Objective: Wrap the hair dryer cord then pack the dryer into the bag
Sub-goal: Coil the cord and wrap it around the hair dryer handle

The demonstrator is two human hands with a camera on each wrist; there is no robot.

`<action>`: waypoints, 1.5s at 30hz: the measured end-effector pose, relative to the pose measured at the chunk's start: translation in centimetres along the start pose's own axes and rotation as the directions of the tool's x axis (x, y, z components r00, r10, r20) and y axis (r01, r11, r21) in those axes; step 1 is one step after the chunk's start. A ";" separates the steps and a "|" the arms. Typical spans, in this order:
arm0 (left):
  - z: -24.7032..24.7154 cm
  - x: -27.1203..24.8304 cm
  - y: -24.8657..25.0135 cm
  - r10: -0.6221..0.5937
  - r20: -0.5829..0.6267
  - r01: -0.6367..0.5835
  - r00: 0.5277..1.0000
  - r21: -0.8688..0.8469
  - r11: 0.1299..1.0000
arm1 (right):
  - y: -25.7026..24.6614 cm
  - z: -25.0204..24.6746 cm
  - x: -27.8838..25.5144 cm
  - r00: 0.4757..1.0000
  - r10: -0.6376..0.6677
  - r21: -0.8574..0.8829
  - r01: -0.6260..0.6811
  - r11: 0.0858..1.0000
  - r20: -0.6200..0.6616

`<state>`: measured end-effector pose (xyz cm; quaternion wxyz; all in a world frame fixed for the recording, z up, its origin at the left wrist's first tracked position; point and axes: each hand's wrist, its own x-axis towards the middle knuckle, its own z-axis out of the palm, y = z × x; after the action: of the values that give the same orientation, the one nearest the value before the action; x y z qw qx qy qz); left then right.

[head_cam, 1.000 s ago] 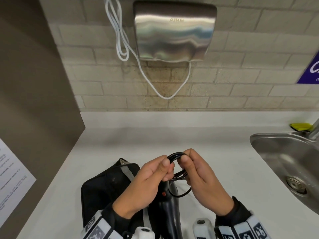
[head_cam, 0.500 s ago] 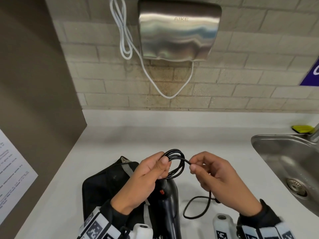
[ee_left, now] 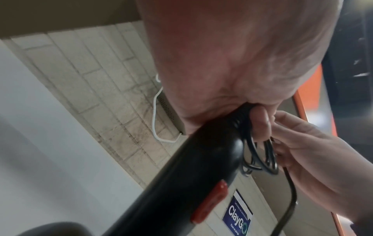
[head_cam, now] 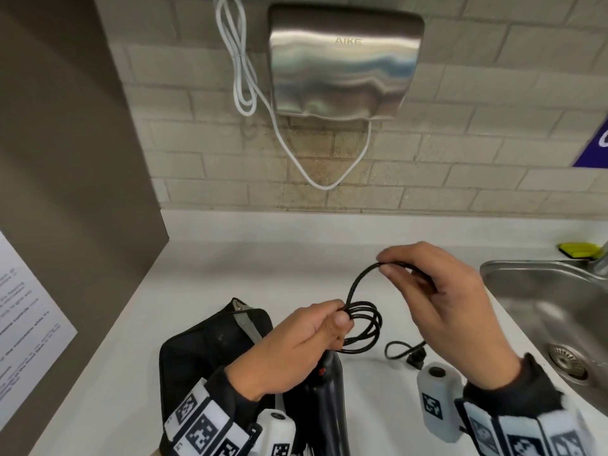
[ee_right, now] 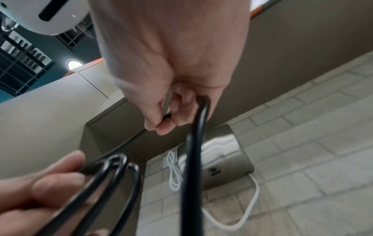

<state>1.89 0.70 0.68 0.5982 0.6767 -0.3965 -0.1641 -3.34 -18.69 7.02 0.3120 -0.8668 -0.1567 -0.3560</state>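
Cord coils are pinched by left hand at hair dryer handle; right hand has been raised, drawing another loop. Plug lies on tabletop; bag waits.

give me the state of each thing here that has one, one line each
cord: partly coiled, end loose on the counter
plug: unplugged, lying on the counter
hair dryer: held at the handle, not packed
bag: lying on the counter
left hand: grips coils and handle
right hand: pinches a raised loop
sink: no water seen
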 end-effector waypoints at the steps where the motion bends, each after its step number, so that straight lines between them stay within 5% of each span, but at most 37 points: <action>1: 0.1 0.1 0.1 0.001 0.021 -0.001 1.000 0.014 1.000 | 0.1 0.7 0.3 1.000 0.004 0.020 -0.004 1.000 -0.014; 5: 0.1 0.3 0.3 0.005 0.033 -0.008 0.999 0.071 0.997 | 0.8 3.2 0.8 0.991 0.122 0.105 -0.126 0.986 0.048; 12: -0.4 -0.2 -0.8 0.026 -0.185 -0.015 0.982 0.064 0.998 | 1.6 4.0 -0.8 0.869 0.160 0.227 -0.293 0.929 0.468; 16: -0.8 0.0 -0.2 0.024 -0.230 -0.005 0.973 0.081 0.997 | 2.7 4.4 -1.6 0.835 0.212 0.336 -0.418 0.844 0.507; 25: -0.7 0.3 0.0 0.016 -0.255 0.032 0.967 0.181 0.983 | 3.0 3.5 -1.0 0.763 0.047 0.503 -0.471 0.725 0.645; 33: -0.8 0.2 0.7 0.062 -0.258 -0.005 0.964 0.217 0.976 | 3.1 3.7 -0.8 0.722 0.071 0.456 -0.506 0.732 0.688; 36: -0.9 0.3 0.2 0.036 -0.292 0.026 0.956 0.207 0.978 | 3.0 4.0 -1.0 0.752 0.112 0.440 -0.491 0.752 0.649; 39: -0.9 0.6 -0.5 0.026 -0.357 0.049 0.934 0.202 0.978 | 2.8 4.7 -1.6 0.843 0.172 0.421 -0.419 0.804 0.510; 42: -0.9 0.9 -0.6 0.013 -0.408 0.074 0.913 0.196 0.978 | 2.0 5.8 -2.8 0.948 0.267 0.401 -0.317 0.859 0.175; 45: -0.7 0.9 -0.6 0.006 -0.431 0.091 0.902 0.205 0.974 | 1.1 6.9 -3.8 0.989 0.128 0.175 -0.113 0.978 -0.072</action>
<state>3.21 0.49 0.52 0.5883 0.7668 -0.2561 0.0206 -1.85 -15.25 0.04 0.4124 -0.8292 -0.1206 -0.3574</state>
